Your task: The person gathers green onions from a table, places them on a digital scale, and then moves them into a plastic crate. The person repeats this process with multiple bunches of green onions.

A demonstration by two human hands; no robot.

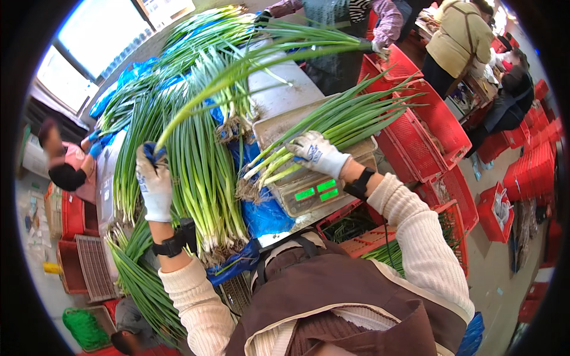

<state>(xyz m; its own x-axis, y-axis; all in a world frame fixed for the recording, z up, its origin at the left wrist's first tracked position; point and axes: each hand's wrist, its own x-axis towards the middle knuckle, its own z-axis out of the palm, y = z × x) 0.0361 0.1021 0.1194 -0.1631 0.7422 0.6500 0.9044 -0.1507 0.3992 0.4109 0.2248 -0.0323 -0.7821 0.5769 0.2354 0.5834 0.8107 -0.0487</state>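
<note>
My left hand [153,180], in a white glove with blue fingertips, pinches the lower end of a long yellowish-green onion stalk [196,109]. That stalk arches up and away to the right, blurred towards its far end. My right hand [319,155], gloved alike, is closed over the white stems of a bunch of green onions [352,120]. The bunch lies slanted across the tray [278,129] of a digital scale [296,202] with lit green displays, its roots hanging over the left side. Under my left hand spreads a large pile of green onions [200,178], roots towards me.
Blue plastic sheeting [267,216] lies beneath the onions on a metal table [289,89]. Red crates [434,120] stand on the right. Across the table a co-worker's gloved hand [380,50] holds more onions; another person [75,162] works at the left.
</note>
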